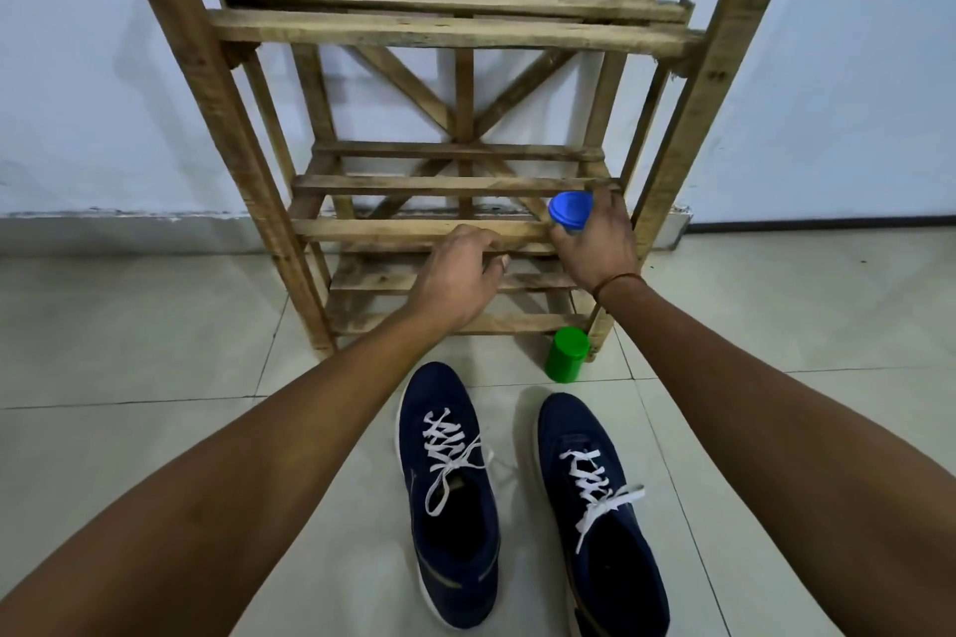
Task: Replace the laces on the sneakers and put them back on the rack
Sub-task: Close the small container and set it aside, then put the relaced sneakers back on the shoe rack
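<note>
Two navy sneakers sit nearest me on the floor [155,326], toes towards the rack: the left sneaker [450,522] and the right sneaker [610,548] lie side by side, just apart. Both carry white laces [449,450], threaded and knotted, so I judge the lacing done and only the putting back left. Beyond the right toe a green jar [566,354] stands on the floor, just beside the front right leg of the wooden rack [414,34]. Farther on, my left hand [455,269] has its fingers curled at the front slat [393,228] of a low shelf; I cannot tell whether it clasps the slat or merely rests there. My right hand [595,246] grips a blue jar [569,210] over that shelf's right end. Next, I reckon, the jar must be set somewhere out of the way, freeing both hands to lift the pair onto the slats.
</note>
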